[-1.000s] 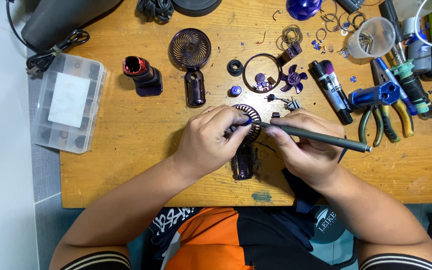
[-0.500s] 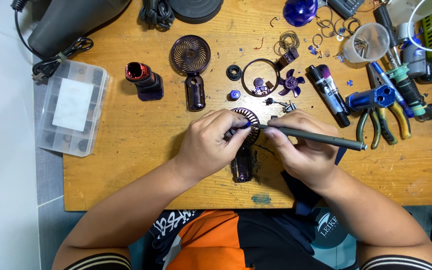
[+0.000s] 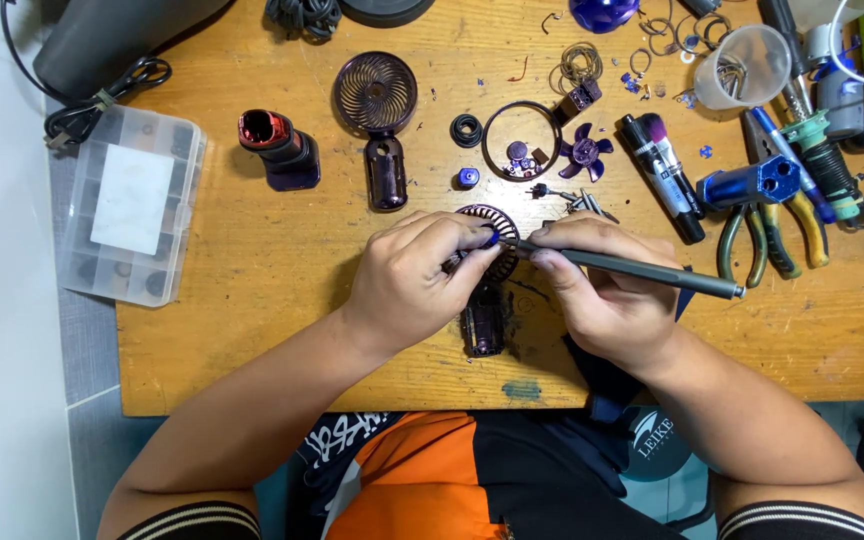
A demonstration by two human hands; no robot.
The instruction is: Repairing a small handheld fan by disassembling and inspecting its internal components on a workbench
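A small purple hand-held fan (image 3: 483,318) lies on the wooden table (image 3: 252,270), its round grille under my fingers. My left hand (image 3: 417,275) grips the fan's head from the left. My right hand (image 3: 602,290) holds a slim dark grey screwdriver (image 3: 642,270) like a pen, its tip meeting the grille between my two hands. The fan's handle sticks out below my hands.
A purple fan grille half (image 3: 376,100), a ring (image 3: 522,140) and a propeller (image 3: 586,152) lie behind my hands. A clear parts box (image 3: 132,205) sits left. Pliers (image 3: 767,235), markers (image 3: 664,180), a plastic cup (image 3: 742,65) and a red-topped part (image 3: 277,150) surround them.
My hands and the fan stay in nearly the same place; only the fingers and screwdriver tip shift slightly at the grille.
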